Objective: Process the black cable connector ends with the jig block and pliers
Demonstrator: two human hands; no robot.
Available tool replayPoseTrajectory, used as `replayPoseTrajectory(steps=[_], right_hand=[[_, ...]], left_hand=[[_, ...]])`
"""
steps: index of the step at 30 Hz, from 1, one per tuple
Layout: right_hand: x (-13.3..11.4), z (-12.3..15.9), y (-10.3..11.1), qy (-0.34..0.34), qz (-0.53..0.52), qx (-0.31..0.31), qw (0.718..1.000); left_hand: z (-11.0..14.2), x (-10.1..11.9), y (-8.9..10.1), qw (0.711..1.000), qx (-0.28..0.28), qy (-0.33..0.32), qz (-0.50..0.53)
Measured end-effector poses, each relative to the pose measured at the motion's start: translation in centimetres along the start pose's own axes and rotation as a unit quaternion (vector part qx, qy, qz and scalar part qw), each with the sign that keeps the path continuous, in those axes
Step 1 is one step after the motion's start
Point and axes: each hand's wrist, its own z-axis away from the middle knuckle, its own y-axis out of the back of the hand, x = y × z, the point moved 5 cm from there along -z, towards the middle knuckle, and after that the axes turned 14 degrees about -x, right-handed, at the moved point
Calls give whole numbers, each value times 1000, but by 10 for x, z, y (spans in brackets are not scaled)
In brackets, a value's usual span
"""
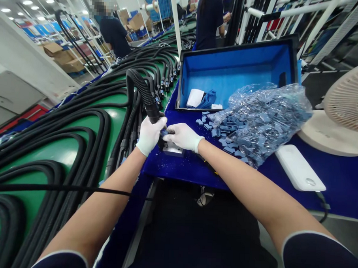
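Note:
White gloves cover both hands. My left hand [151,133] is wrapped round the end of a black corrugated hose [142,91], which arches up and back over the green belt. Close beside it, my right hand [183,136] pinches a small blue clip [164,132] against the hose end. Under the fingers sits a metal block [174,150] on the blue table edge. The exact contact between clip and hose is partly hidden by the fingers. To the right, many similar blue clips [226,128] spill from a clear plastic bag [265,118].
Black hoses [87,118] lie in loops along the green belt [62,144] to my left. A blue bin [229,75] stands behind the clips. A fan [351,98] and a white device with a cable [300,167] are at right. Two people stand farther back.

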Motion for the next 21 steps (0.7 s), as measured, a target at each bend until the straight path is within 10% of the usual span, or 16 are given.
replayPoseTrajectory(steps=[8,11,14,21], right_hand=[[10,-20,-4,-31,8,-42,999],[7,-16,-5,-38,46,-42,997],[6,-12,-7,-23,60,-45,997],[16,-12,-18,-16,91,-43,995]], left_hand=[[-1,-7,2,995,-26,11,98],[15,-10,33,994,17,18,103],[65,-21,95,987,104,115,41],[247,-25,218,910,101,370,-156]])
